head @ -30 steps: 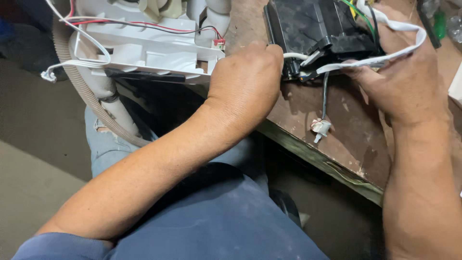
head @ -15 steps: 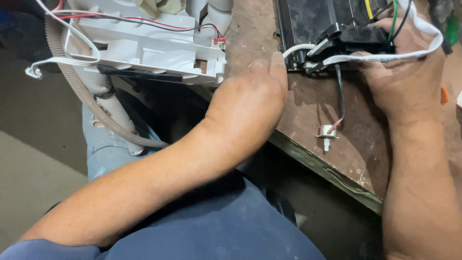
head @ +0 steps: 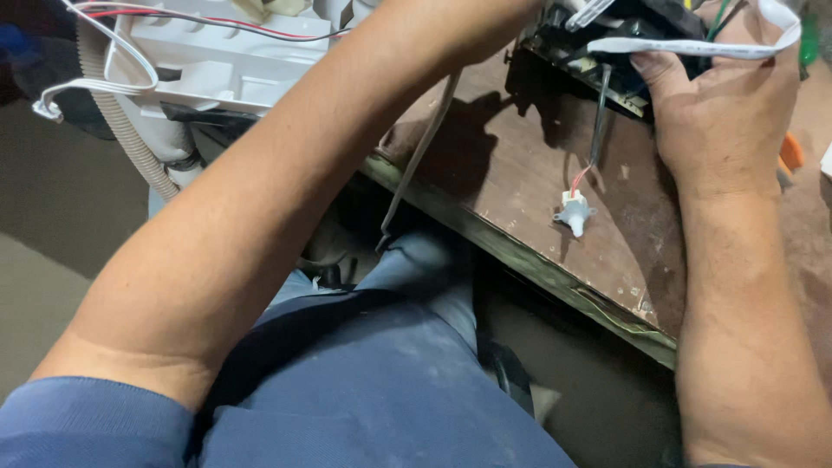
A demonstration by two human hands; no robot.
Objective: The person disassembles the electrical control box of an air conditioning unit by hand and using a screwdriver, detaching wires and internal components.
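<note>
My right hand (head: pixel 719 113) grips the near edge of a black electrical unit (head: pixel 598 43) that rests on a worn wooden bench (head: pixel 511 165). A flat white cable (head: pixel 693 48) runs over my right fingers. From the unit a thin black lead hangs down to a small white connector (head: pixel 575 212) lying on the bench. My left forearm (head: pixel 286 199) crosses the view diagonally toward the unit; the left hand itself is cut off by the top edge.
A white plastic housing (head: pixel 217 61) with red and white wires sits at upper left, with a ribbed grey hose (head: pixel 121 121) curving below it. A grey cord (head: pixel 416 165) dangles off the bench edge. An orange object (head: pixel 790 152) lies at the far right.
My left arm has reached up and to the right, and its hand has gone past the top edge. The black unit now sits higher in view; my right hand stays on it.
</note>
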